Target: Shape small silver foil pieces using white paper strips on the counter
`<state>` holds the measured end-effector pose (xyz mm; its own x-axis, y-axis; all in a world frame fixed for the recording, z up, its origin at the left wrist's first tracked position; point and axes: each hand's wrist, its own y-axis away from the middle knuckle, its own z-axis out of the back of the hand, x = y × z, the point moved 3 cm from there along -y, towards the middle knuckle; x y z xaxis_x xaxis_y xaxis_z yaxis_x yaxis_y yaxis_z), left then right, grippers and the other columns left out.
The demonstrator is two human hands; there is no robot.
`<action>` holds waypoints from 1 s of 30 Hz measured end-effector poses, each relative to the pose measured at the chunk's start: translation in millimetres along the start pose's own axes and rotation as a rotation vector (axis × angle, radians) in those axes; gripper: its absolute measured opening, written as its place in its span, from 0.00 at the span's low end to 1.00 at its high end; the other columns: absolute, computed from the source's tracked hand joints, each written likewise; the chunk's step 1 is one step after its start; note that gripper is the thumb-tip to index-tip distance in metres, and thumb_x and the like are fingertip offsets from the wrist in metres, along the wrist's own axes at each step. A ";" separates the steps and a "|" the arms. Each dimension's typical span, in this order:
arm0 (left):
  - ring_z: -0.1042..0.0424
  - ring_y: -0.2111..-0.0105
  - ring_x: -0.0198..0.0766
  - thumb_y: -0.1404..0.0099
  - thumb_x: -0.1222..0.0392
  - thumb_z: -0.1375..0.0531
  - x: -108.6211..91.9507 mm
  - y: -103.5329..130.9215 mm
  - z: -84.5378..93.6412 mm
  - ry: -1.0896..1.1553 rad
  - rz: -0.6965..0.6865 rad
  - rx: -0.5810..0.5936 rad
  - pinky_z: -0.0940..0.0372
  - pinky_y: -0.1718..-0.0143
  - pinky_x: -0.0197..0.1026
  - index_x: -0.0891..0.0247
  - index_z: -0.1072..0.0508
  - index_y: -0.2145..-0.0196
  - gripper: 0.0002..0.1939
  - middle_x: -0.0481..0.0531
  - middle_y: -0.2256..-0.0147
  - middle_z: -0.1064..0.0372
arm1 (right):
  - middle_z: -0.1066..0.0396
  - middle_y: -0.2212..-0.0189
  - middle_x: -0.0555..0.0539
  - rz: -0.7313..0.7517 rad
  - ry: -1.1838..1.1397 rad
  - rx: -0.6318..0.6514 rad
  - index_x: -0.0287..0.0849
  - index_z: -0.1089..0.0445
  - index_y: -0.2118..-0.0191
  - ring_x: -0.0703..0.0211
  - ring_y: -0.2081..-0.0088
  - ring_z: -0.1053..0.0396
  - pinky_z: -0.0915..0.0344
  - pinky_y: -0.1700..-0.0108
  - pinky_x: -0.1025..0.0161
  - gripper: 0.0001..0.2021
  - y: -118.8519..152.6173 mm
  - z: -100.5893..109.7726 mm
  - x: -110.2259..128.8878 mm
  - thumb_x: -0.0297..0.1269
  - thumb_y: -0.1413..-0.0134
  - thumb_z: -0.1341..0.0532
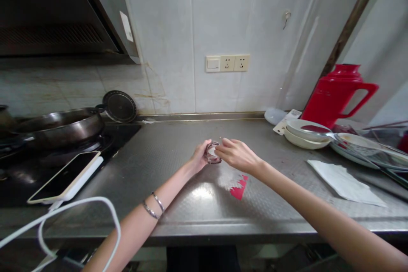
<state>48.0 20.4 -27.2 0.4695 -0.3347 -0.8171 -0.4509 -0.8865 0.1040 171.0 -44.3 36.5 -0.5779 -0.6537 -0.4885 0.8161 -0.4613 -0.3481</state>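
Observation:
Near the middle of the steel counter, my left hand (200, 156) is closed around the left side of a small brown-rimmed round container (213, 159) with something whitish inside. My right hand (235, 153) is at the container's right edge, its fingers bent and pressed together over the opening. Whatever those fingertips hold, if anything, is too small to make out. A torn red patch (239, 188) lies flat on the counter below my right hand.
A pan (63, 129) sits on the stove at left, with a phone (65, 177) on the stove's edge and a white cable (111, 210) in front. At right are bowls (304, 140), a red thermos (331, 97) and a white napkin (346, 182). Sockets (234, 63) are on the wall.

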 end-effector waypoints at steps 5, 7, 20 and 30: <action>0.36 0.83 0.31 0.44 0.54 0.40 5.9 -4.4 2.6 0.013 -0.002 0.013 0.41 0.81 0.34 0.67 0.31 0.74 0.12 0.47 0.81 0.34 | 0.30 0.71 0.44 0.179 0.056 -0.098 0.37 0.33 0.68 0.57 0.63 0.36 0.41 0.63 0.60 0.11 -4.1 -7.1 8.3 0.27 0.37 0.51; 0.35 0.83 0.31 0.45 0.54 0.40 6.2 -4.1 1.4 0.031 0.017 0.011 0.42 0.81 0.33 0.67 0.30 0.74 0.12 0.48 0.80 0.33 | 0.29 0.69 0.43 0.189 0.019 -0.136 0.36 0.32 0.65 0.58 0.62 0.35 0.39 0.60 0.59 0.12 -4.0 -10.9 10.9 0.26 0.37 0.52; 0.29 0.76 0.33 0.43 0.55 0.41 -11.6 8.6 -4.7 -0.011 -0.159 -0.141 0.42 0.78 0.32 0.66 0.25 0.68 0.11 0.52 0.73 0.26 | 0.31 0.53 0.28 -0.099 -0.092 -0.049 0.22 0.34 0.53 0.46 0.48 0.35 0.44 0.40 0.51 0.16 -1.7 -26.9 34.2 0.21 0.47 0.48; 0.27 0.73 0.38 0.45 0.54 0.41 -6.7 7.6 -5.8 -0.025 -0.333 -0.168 0.36 0.70 0.37 0.68 0.28 0.65 0.14 0.54 0.73 0.26 | 0.26 0.65 0.41 -0.683 -0.488 -0.067 0.37 0.33 0.64 0.55 0.59 0.30 0.37 0.48 0.57 0.14 -20.4 -19.8 60.6 0.21 0.46 0.54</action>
<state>45.8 14.0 -17.6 0.5498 -0.0131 -0.8352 -0.1448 -0.9862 -0.0799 119.3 -62.6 -1.8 -0.8661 -0.4373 0.2422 0.2768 -0.8230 -0.4961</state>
